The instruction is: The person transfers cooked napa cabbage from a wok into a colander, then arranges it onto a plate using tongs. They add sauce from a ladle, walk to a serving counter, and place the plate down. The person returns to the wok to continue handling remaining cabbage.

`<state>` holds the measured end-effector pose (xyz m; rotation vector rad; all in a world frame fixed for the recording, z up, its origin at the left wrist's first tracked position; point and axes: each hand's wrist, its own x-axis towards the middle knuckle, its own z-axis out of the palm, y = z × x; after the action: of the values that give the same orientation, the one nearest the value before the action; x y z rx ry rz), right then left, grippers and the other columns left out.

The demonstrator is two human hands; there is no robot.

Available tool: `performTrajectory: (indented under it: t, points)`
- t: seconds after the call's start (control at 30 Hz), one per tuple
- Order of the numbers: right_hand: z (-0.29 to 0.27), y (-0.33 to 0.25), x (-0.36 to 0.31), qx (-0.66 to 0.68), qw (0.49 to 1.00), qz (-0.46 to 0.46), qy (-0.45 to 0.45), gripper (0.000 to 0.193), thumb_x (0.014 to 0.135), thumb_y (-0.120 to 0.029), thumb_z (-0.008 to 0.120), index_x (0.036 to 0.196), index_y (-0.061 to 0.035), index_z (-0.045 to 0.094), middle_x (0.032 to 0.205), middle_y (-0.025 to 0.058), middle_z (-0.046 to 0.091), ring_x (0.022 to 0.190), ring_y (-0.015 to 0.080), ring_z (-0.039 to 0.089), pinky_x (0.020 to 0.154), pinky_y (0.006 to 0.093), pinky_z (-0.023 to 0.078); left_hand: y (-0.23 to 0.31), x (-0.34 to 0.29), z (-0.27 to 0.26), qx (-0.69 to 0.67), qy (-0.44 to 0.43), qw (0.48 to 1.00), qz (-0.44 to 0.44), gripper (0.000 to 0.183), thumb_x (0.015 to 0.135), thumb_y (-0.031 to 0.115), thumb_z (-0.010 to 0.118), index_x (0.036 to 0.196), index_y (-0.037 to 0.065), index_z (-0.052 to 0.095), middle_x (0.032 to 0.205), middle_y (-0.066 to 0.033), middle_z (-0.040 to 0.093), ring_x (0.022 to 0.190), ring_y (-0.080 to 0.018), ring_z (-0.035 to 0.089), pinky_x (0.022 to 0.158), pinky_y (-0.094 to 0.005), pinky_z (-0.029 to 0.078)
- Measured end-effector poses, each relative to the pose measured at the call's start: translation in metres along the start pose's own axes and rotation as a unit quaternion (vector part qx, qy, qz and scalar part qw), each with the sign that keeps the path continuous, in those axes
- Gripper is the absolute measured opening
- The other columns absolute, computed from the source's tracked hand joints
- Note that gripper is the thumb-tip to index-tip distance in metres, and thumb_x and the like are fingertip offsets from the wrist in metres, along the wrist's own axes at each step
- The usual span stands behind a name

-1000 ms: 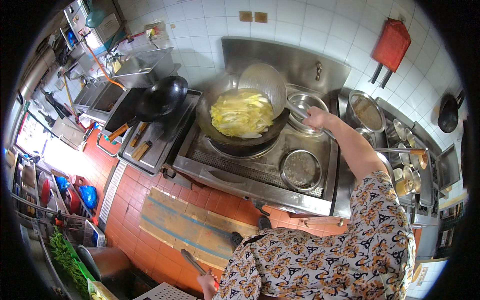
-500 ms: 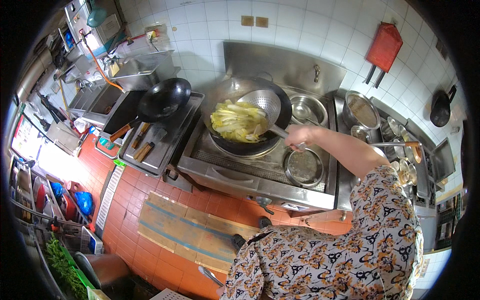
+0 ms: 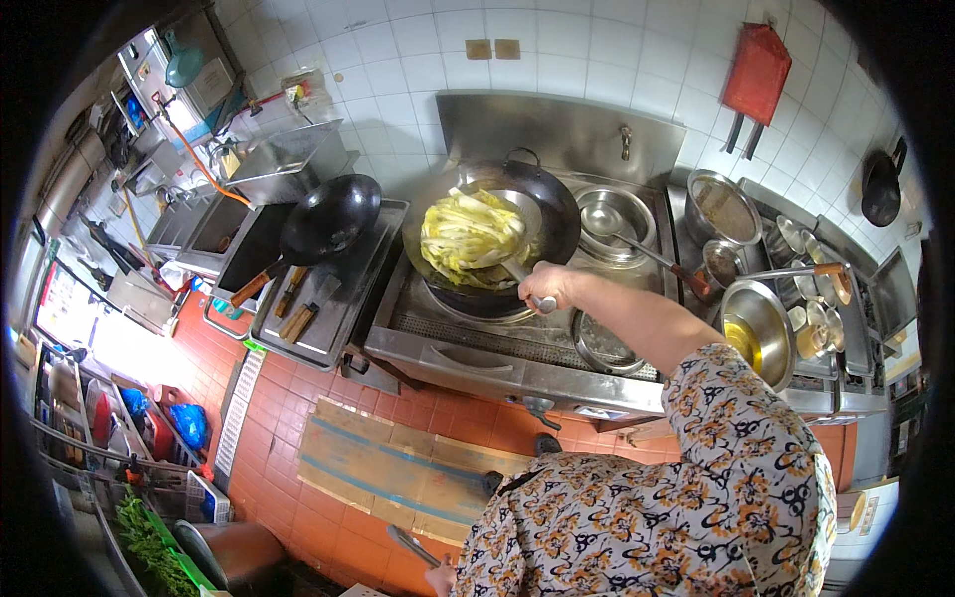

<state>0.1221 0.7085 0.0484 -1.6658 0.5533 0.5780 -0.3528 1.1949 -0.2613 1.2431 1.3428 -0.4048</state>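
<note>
**Ladle worked in wok of cabbage on stove**

The right hand (image 3: 545, 287) is closed in a fist around the handle of a steel ladle (image 3: 517, 224), whose wide, shiny bowl sits inside the black wok (image 3: 557, 214). The wok holds a heaped mound of pale yellow-green cabbage (image 3: 468, 237), leaves limp and glossy, piled toward the wok's left side and partly resting against the ladle bowl. The wok stands on the steel stove (image 3: 468, 353), tilted slightly. Just right of the wok sits an empty steel bowl (image 3: 609, 212). Well left of the wok, a second black wok (image 3: 328, 217) rests on a tray. The left hand (image 3: 438, 575) appears at the lower edge, far below the wok, gripping a metal tool; details unclear.
</note>
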Motion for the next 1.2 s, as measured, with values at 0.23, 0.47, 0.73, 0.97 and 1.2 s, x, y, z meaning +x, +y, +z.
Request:
performTrajectory:
  t: [0.23,0.47,0.73,0.97,1.2]
  points:
    - [-0.004,0.042,0.01,0.138,0.988,-0.023,-0.07,0.013,0.09,-0.003,0.068,0.08,0.0005,0.061,0.068,0.0095,0.063,0.055,0.0181,0.062,0.045,0.0329,0.048,-0.016,-0.007,0.006,0.003,0.012,1.0,-0.015,0.027,0.096,0.018,0.074,0.088,0.0,0.055,0.064,-0.0076,0.059,0.051,-0.0181,0.05,0.047,-0.0397,0.039]
    - [-0.037,0.066,-0.022,0.006,0.997,-0.078,0.02,0.014,0.086,-0.008,0.069,0.081,0.0043,0.063,0.066,0.011,0.064,0.052,0.0209,0.063,0.042,0.036,0.049,-0.003,-0.009,0.023,0.009,0.0,1.0,0.001,0.029,0.095,0.02,0.075,0.086,0.0,0.056,0.065,-0.008,0.06,0.052,-0.0181,0.05,0.047,-0.0405,0.039]
    - [-0.061,0.026,-0.131,-0.066,0.988,-0.132,0.044,0.017,0.087,-0.013,0.067,0.092,0.0025,0.064,0.067,0.0066,0.064,0.051,0.0133,0.06,0.04,0.0297,0.045,0.015,-0.002,0.034,0.009,-0.009,1.0,0.012,0.033,0.095,0.023,0.076,0.083,-0.001,0.057,0.065,-0.0086,0.062,0.053,-0.0181,0.05,0.048,-0.0414,0.038]
    - [-0.042,0.059,-0.077,0.012,0.987,-0.145,0.066,0.014,0.092,-0.012,0.062,0.097,0.0012,0.059,0.062,0.0041,0.057,0.048,0.0138,0.057,0.042,0.0306,0.048,0.022,0.03,0.03,0.006,-0.03,0.999,0.027,0.035,0.095,0.025,0.076,0.08,-0.001,0.058,0.065,-0.009,0.063,0.054,-0.0181,0.05,0.049,-0.0422,0.038]
    - [-0.036,0.044,-0.056,0.007,0.997,-0.067,0.046,0.02,0.084,-0.01,0.067,0.067,0.0003,0.063,0.059,0.0104,0.062,0.047,0.0196,0.061,0.038,0.0352,0.045,-0.018,0.082,-0.015,-0.135,-0.066,0.988,0.042,0.044,0.093,0.03,0.08,0.07,-0.002,0.06,0.063,-0.009,0.064,0.058,-0.0164,0.052,0.051,-0.0428,0.038]
